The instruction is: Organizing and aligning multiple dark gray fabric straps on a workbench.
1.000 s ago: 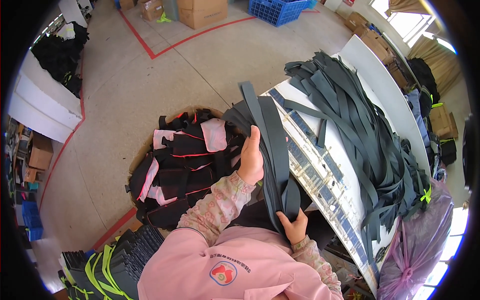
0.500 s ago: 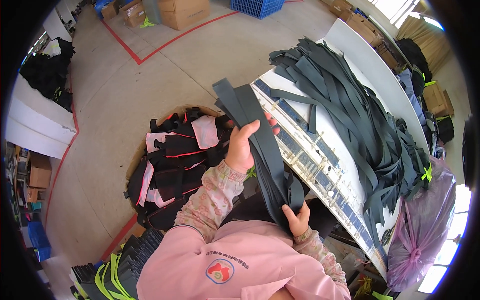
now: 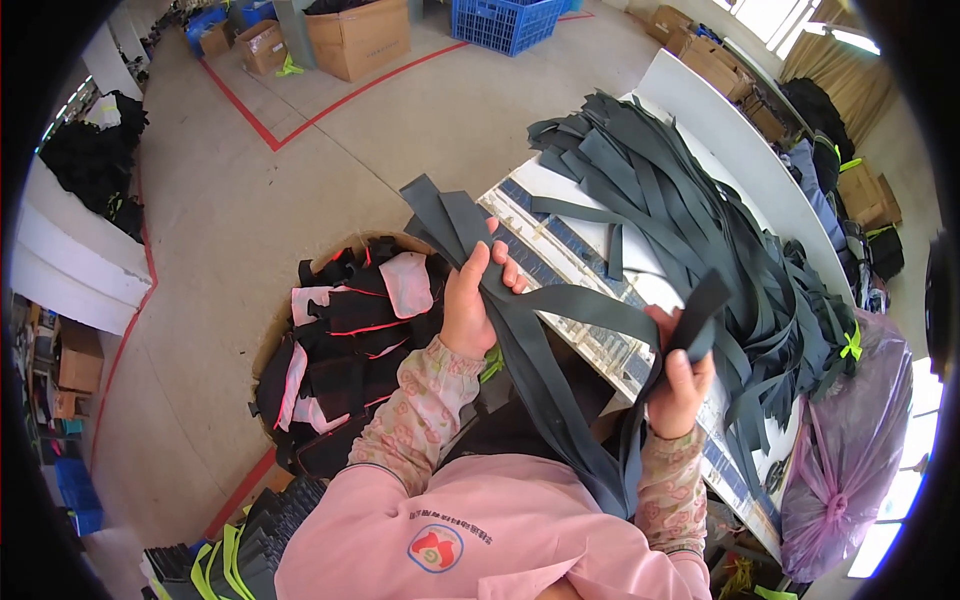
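Observation:
My left hand [image 3: 474, 300] is closed round a bundle of dark grey flat straps [image 3: 540, 375], whose short ends stick up past the thumb while the long parts hang down toward my lap. My right hand [image 3: 682, 385] grips one dark grey strap [image 3: 598, 305] drawn out sideways from the bundle, its end curling up above the fingers. To the right, a large heap of similar straps [image 3: 690, 200] lies across a white table [image 3: 575, 185] with a worn, taped near edge. My right hand is just over that edge.
A round-rimmed carton [image 3: 262, 350] with black and pink padded pieces stands left of my arm. Stacked dark straps with yellow-green bands [image 3: 235, 550] sit at lower left. A purple plastic bag [image 3: 845, 450] hangs beside the table. Boxes [image 3: 358, 40] and a blue crate [image 3: 505, 22] stand across the floor.
My right hand has moved up and right from the lower end of the bundle, pulling one strap out sideways. My left hand, still holding the bundle, has shifted slightly left.

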The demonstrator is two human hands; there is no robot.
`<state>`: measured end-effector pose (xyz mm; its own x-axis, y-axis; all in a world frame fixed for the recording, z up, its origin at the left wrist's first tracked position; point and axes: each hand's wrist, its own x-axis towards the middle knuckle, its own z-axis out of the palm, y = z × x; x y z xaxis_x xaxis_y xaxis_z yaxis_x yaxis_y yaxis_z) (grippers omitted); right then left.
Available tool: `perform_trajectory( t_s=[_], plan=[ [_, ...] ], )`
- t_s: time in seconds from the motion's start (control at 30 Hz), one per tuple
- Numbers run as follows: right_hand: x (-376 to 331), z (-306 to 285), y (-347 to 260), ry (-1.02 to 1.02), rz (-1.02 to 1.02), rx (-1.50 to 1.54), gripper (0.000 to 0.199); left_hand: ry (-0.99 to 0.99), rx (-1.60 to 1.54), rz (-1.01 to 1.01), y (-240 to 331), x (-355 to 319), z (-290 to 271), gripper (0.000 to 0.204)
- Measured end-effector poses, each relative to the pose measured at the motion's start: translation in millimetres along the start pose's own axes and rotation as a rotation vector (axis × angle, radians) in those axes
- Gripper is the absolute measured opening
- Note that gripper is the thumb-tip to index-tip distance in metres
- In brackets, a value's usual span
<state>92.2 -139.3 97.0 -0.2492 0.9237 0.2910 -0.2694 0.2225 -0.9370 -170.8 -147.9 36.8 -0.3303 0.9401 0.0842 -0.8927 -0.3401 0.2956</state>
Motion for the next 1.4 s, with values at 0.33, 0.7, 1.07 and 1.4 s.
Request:
perform_trajectory(
  t_s=[0.33,0.7,1.07,1.4],
  plan=[
    [42,67,-57,-0.156,0.012,-0.622,0.047,-0.29,0.067,-0.005,-25,-8,19,0.053],
    [35,93,-11,-0.231,-0.431,-0.84,0.054,0.04,0.178,-0.057,-33,-16,36,0.028],
    [6,51,-12,-0.536,0.224,-0.449,0.048,-0.092,-0.028,-0.219,-18,-9,37,0.059],
    [-17,32,15,-0.495,0.346,-0.57,0.059,-0.242,0.055,-0.271,-25,-12,39,0.065]
  ],
)
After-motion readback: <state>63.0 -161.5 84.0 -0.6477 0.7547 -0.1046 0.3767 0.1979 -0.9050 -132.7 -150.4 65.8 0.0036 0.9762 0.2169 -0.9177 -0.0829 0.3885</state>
